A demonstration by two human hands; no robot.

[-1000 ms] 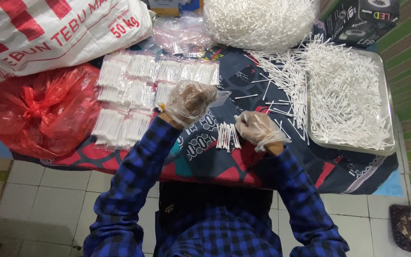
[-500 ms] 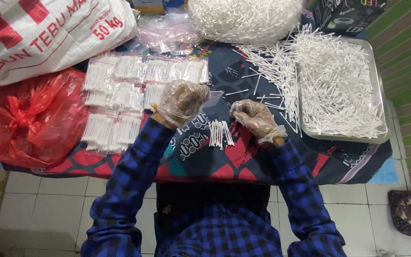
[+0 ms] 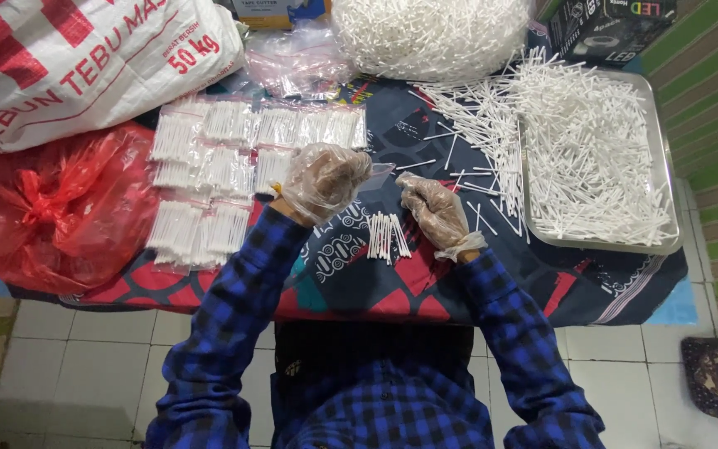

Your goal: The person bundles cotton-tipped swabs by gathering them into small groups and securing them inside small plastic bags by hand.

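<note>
Clear small bag [image 3: 380, 173] pinched between my gloved left hand [image 3: 322, 180] and right hand [image 3: 430, 208] fingers, mouth seemingly kept open, swab bundle [image 3: 384, 235] just below them on bench [image 3: 326, 266].

both arms in blue checked sleeves reached toward twelve o'clock; the gloved left hand [image 3: 323, 181] curled loosely, the gloved right hand [image 3: 432, 209] pinched, fingertips nearly meeting.
</note>
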